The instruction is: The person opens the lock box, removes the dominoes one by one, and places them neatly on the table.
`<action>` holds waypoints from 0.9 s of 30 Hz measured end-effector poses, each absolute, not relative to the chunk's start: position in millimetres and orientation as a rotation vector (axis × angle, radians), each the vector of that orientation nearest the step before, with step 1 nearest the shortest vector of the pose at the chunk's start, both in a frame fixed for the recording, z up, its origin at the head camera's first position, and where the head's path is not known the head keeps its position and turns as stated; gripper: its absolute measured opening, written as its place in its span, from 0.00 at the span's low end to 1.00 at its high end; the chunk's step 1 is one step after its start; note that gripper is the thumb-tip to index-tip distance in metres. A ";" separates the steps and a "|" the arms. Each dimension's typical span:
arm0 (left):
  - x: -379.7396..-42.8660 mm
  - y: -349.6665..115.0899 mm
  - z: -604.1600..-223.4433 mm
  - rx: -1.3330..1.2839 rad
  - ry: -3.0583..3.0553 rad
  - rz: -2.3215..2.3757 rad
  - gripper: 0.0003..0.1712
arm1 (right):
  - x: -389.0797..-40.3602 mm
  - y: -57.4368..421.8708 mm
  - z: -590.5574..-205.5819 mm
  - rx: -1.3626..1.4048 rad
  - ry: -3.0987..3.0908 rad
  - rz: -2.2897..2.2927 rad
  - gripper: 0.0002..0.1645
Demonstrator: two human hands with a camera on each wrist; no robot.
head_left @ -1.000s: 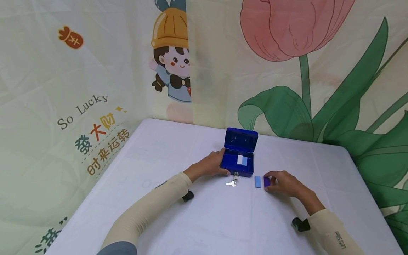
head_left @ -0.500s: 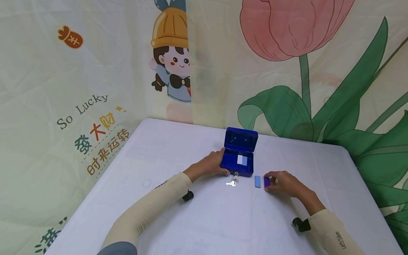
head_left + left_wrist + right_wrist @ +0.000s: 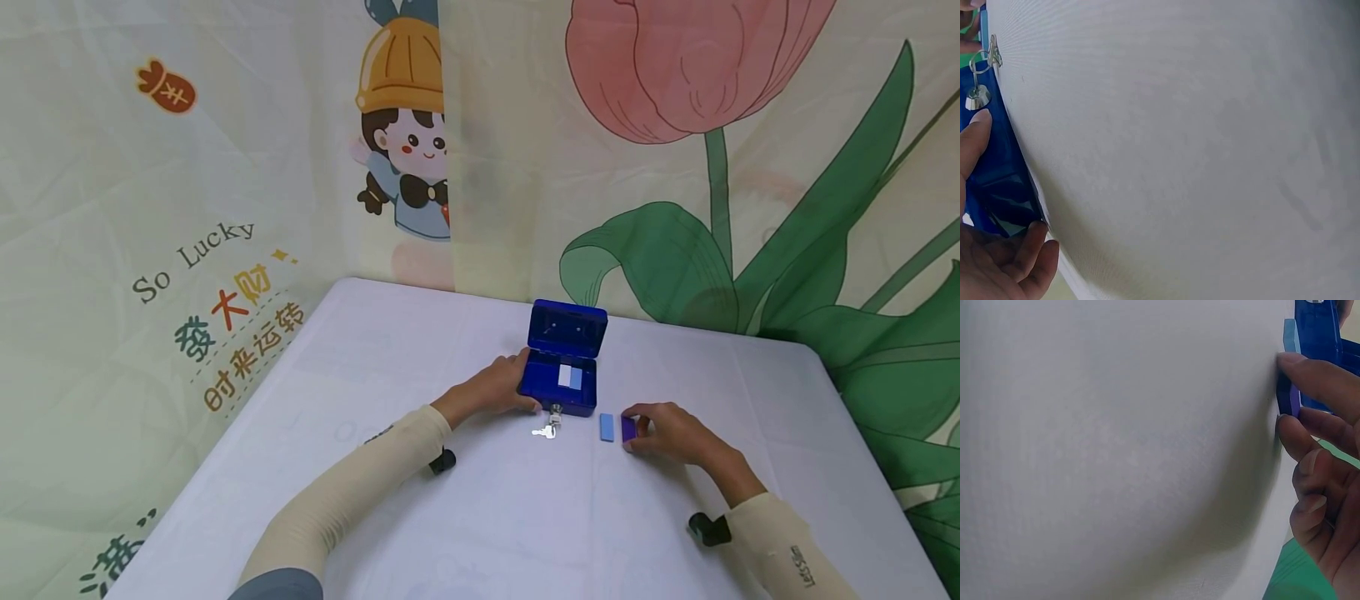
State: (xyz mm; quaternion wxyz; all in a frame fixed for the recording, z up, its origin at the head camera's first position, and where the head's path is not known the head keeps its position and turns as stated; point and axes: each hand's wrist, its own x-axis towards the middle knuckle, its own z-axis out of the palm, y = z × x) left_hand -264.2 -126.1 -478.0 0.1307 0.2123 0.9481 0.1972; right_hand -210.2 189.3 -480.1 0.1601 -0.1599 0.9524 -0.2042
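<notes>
On the white table stands a small blue cash box (image 3: 573, 408), its lid (image 3: 567, 330) raised at the back. My left hand (image 3: 495, 386) grips the box's left side; in the left wrist view the thumb lies on the front wall close to the lock and the fingers are at the far corner. Inside lie a white block (image 3: 565, 376) and a light blue block (image 3: 576, 378) side by side. My right hand (image 3: 667, 430) pinches a purple block (image 3: 627, 428) between thumb and fingers, at the table surface. A second light blue block (image 3: 606, 427) lies just left of it.
Keys (image 3: 545, 432) hang from the lock (image 3: 555, 412) at the box's front and lie on the tabletop (image 3: 465, 517). A printed cloth (image 3: 502, 167) hangs close behind the table's back edge. Dark wrist cameras (image 3: 707, 528) stick out under both forearms.
</notes>
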 end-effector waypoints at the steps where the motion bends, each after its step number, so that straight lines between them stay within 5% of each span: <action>1: -264.1 -126.1 -478.1 0.617 2.754 0.573 0.65 | -210.1 189.4 -480.0 -0.457 2.722 -0.581 0.30; 27: -262.2 -126.3 -476.9 0.589 2.747 0.575 0.65 | -216.1 188.4 -467.7 -0.477 2.732 -0.607 0.30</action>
